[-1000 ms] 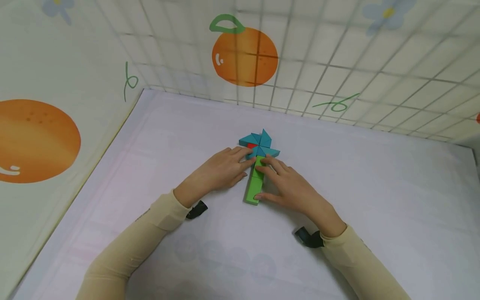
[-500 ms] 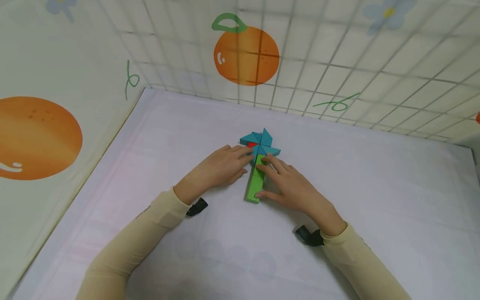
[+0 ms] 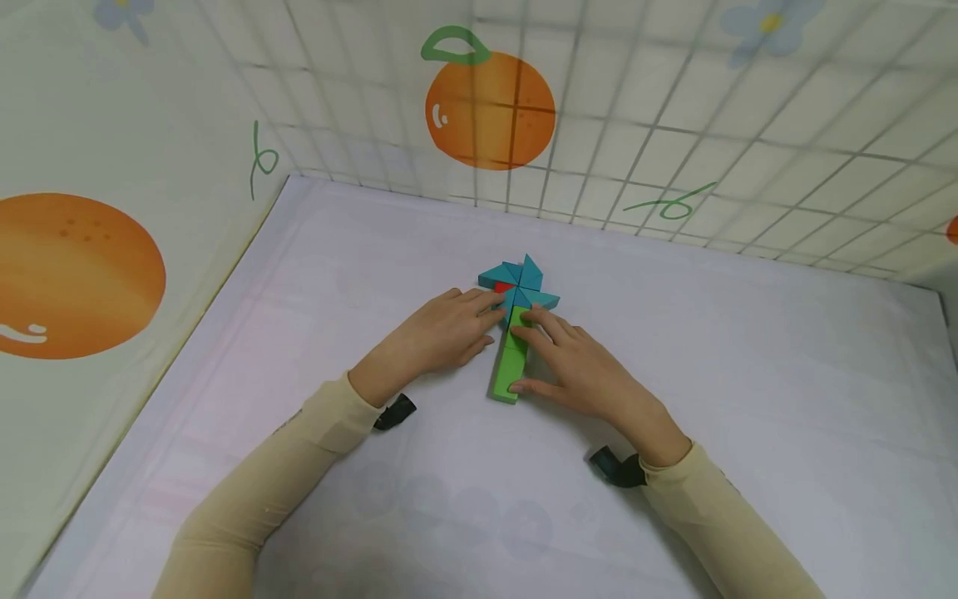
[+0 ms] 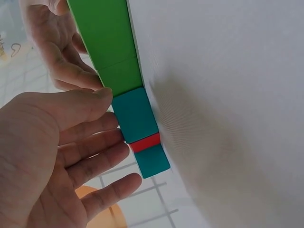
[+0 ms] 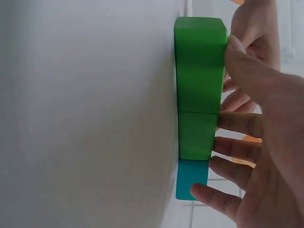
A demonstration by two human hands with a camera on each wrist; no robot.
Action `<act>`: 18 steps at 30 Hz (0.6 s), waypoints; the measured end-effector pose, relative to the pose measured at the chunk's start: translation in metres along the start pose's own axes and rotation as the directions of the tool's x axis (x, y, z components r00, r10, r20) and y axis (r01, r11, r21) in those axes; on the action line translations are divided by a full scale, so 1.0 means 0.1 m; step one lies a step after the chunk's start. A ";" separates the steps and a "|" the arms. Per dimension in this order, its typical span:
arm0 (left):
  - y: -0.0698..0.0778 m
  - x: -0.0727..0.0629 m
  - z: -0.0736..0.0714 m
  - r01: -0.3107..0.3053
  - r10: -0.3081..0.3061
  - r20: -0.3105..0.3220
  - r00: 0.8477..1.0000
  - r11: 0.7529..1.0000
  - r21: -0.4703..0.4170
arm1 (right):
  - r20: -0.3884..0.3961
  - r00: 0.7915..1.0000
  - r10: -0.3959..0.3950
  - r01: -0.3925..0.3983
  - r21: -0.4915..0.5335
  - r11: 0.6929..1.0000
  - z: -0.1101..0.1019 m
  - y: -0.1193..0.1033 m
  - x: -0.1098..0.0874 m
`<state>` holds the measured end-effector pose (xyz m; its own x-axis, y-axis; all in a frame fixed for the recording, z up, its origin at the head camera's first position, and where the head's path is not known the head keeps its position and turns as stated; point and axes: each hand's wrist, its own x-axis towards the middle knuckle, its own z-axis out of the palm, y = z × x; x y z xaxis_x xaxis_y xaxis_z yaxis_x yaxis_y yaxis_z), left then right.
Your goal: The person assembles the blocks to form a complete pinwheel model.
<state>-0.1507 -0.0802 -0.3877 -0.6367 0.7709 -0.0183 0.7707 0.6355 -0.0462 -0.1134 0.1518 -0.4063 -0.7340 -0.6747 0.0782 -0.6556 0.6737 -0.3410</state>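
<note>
Blue triangular blocks (image 3: 530, 274) lie in a pinwheel shape on the white surface, with a red block (image 3: 504, 288) set among them on the left. From the pinwheel's near side runs a stem of green blocks (image 3: 511, 366), joined end to end. My left hand (image 3: 447, 334) rests its extended fingertips on the left blue blocks; they partly cover them. In the left wrist view its thumb touches a blue block (image 4: 135, 116) beside the green. My right hand (image 3: 580, 370) spreads its fingers along the green stem, thumb near the close end, and one fingertip reaches a blue block (image 5: 192, 178).
A white cloth-like surface (image 3: 748, 399) extends around the blocks. Behind it stands a grid-patterned wall (image 3: 614, 108) printed with an orange. Another pale wall (image 3: 150, 141) rises on the left. Black wrist pieces (image 3: 617, 467) stick out from under both sleeves.
One left fingertip has drawn slightly back from the green stem's upper left edge. The blocks and my right hand look the same, apart from a small shift of the view.
</note>
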 end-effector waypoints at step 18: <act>-0.05 0.00 -0.02 -0.002 0.001 -0.016 1.000 0.999 -0.032 | -0.035 0.999 -0.001 0.001 0.008 1.000 -0.04 0.07 -0.03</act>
<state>-0.1543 -0.0829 -0.3851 -0.6353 0.7722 -0.0022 0.7722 0.6352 -0.0140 -0.1167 0.1599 -0.4057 -0.7391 -0.6644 0.1109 -0.6550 0.6706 -0.3482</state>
